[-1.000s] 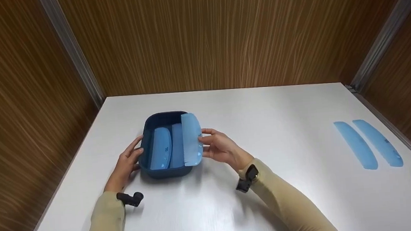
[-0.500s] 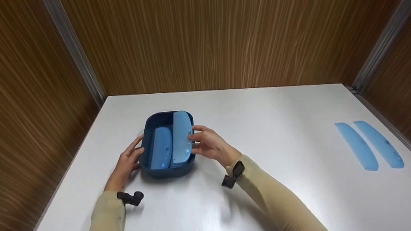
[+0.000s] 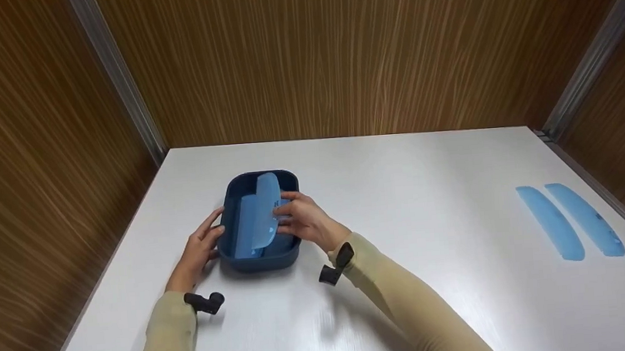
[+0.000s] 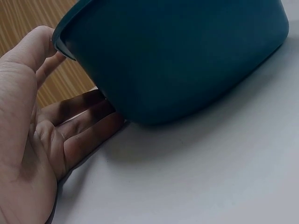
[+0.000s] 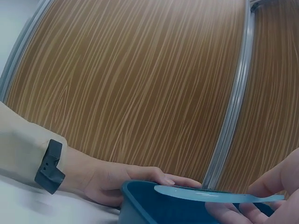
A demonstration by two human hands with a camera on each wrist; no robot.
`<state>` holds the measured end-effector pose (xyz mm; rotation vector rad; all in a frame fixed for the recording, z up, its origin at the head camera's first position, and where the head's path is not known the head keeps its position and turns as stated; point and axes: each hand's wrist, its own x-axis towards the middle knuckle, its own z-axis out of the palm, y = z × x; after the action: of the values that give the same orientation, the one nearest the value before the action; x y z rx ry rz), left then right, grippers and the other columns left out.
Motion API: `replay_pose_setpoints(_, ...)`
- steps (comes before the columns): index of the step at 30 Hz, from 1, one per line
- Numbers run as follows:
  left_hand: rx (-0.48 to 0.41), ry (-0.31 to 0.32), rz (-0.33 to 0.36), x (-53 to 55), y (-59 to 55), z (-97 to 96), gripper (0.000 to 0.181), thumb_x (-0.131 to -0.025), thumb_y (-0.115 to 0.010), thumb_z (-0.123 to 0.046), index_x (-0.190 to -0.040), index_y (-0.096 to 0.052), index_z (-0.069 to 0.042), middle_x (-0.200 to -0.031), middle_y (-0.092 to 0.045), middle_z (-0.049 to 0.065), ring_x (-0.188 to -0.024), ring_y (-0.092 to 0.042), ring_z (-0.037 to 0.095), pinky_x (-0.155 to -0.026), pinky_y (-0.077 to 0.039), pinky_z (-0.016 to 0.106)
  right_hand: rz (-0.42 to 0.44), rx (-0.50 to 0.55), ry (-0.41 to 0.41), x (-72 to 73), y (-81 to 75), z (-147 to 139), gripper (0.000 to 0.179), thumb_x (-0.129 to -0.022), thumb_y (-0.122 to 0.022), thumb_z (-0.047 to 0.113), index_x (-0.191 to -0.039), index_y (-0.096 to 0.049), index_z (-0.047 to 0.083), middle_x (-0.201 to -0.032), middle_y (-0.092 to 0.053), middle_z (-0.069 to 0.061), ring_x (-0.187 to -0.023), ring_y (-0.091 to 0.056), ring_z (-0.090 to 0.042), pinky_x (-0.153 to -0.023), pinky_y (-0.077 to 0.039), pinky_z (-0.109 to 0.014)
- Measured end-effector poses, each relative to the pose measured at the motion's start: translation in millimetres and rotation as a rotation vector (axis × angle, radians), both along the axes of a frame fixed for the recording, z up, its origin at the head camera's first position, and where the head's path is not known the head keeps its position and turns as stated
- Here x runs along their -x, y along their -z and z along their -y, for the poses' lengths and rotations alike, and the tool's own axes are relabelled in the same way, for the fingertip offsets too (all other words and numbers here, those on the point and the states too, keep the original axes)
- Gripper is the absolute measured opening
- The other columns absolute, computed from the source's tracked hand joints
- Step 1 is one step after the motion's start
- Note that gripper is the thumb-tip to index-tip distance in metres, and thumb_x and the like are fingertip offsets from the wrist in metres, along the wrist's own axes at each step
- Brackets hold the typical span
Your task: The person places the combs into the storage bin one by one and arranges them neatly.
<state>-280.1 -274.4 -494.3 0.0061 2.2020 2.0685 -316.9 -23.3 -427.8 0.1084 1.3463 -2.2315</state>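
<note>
In the head view a dark blue open box (image 3: 262, 264) stands on the white table. My right hand (image 3: 307, 220) pinches a light blue half-moon comb (image 3: 266, 210) by its curved edge, tilted over the box's opening. The right wrist view shows this comb (image 5: 205, 195) edge-on between thumb and fingers, above the box's rim. Inside the box lies another blue comb (image 3: 243, 231), partly covered by the held one; more blue shows behind my fingers. My left hand (image 3: 198, 248) rests against the box's left side, its fairly straight fingers (image 4: 88, 135) touching the outer wall.
Two more light blue combs (image 3: 550, 223) lie side by side at the right of the white table (image 3: 403, 190). Wood-grain panels (image 3: 336, 56) rise at the back and both sides. Each wrist wears a black strap-mounted device (image 3: 205, 303).
My right hand has carried the comb leftward, from the box's right rim to over its middle, and tilted it. The left hand stays at the box's side.
</note>
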Motion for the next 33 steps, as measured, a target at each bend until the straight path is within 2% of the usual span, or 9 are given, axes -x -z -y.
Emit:
replay_pose_setpoints(5,-0.005,-0.001,0.000,-10.6,-12.8,0.6,0.052,-0.097,-0.050,-0.026,-0.146,-0.032,-0.030,-0.146,-0.034,0.012,-0.128,-0.039,0.028,-0.093,-0.041,0.041,0.017,0.015,0.007,0.4,-1.2,11.4,0.059,-0.082,-0.052,-0.014,-0.134,-0.035,0.009,-0.119,-0.047,-0.022,-0.098,-0.058,-0.034,-0.077,-0.049,-0.046)
replay_pose_setpoints(8,-0.007,0.008,-0.013,-11.9,-14.8,2.4,0.053,-0.097,-0.050,-0.026,-0.147,-0.030,-0.028,-0.145,-0.034,0.013,-0.128,-0.039,0.029,-0.092,-0.042,0.039,0.020,-0.009,0.018,0.7,-0.4,18.2,0.058,-0.082,-0.053,-0.013,-0.133,-0.037,0.009,-0.115,-0.048,-0.022,-0.093,-0.058,-0.032,-0.075,-0.049,-0.045)
replay_pose_setpoints(13,0.002,-0.010,-0.019,-6.2,-3.7,8.3,0.052,-0.096,-0.052,-0.030,-0.145,-0.033,-0.032,-0.145,-0.036,0.010,-0.127,-0.041,0.026,-0.090,-0.043,0.037,0.034,-0.037,0.016,0.3,3.4,27.6,0.057,-0.082,-0.053,-0.013,-0.132,-0.038,0.010,-0.104,-0.049,-0.018,-0.082,-0.057,-0.028,-0.068,-0.049,-0.041)
replay_pose_setpoints(18,0.008,-0.016,-0.031,-3.0,6.4,8.3,0.051,-0.095,-0.052,-0.033,-0.143,-0.035,-0.036,-0.145,-0.036,0.006,-0.128,-0.040,0.024,-0.092,-0.042,0.040,0.040,-0.069,0.016,0.7,7.1,31.2,0.058,-0.081,-0.054,-0.013,-0.132,-0.038,0.010,-0.100,-0.047,-0.016,-0.078,-0.054,-0.026,-0.065,-0.048,-0.038)
replay_pose_setpoints(26,0.007,-0.009,-0.056,2.5,7.5,2.6,0.050,-0.096,-0.052,-0.030,-0.143,-0.035,-0.033,-0.139,-0.043,0.012,-0.121,-0.048,0.028,-0.083,-0.048,0.036,0.021,-0.180,0.053,4.8,11.7,31.4,0.062,-0.078,-0.053,-0.015,-0.134,-0.037,0.006,-0.094,-0.045,-0.014,-0.069,-0.047,-0.022,-0.059,-0.045,-0.036)
replay_pose_setpoints(33,0.007,-0.013,-0.033,-0.3,6.9,5.1,0.052,-0.095,-0.054,-0.032,-0.143,-0.036,-0.033,-0.142,-0.040,0.010,-0.126,-0.042,0.026,-0.087,-0.045,0.037,0.015,-0.281,-0.009,2.3,14.3,35.6,0.063,-0.077,-0.056,-0.017,-0.134,-0.038,0.002,-0.106,-0.047,-0.018,-0.081,-0.057,-0.030,-0.066,-0.050,-0.043)
